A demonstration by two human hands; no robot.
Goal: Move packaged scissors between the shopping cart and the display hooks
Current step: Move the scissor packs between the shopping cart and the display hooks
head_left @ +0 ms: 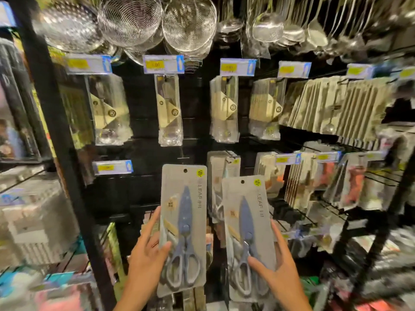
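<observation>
I hold two grey cards, each with blue-grey scissors under clear plastic. My left hand [147,254] grips the left scissors pack [183,227] by its left edge, thumb across the front. My right hand [277,269] grips the right scissors pack [248,237] near its lower right side. Both cards stand upright in front of the black display rack, hang holes at the top. A stack of similar grey packs [221,176] hangs on a hook just behind and between them. The shopping cart is out of view.
A black upright post [65,153] runs down the left. Packaged utensils [169,108] hang on hooks above, under blue price tags [163,63]. Wire strainers [130,19] and ladles hang along the top. More packs crowd the hooks at right [336,104].
</observation>
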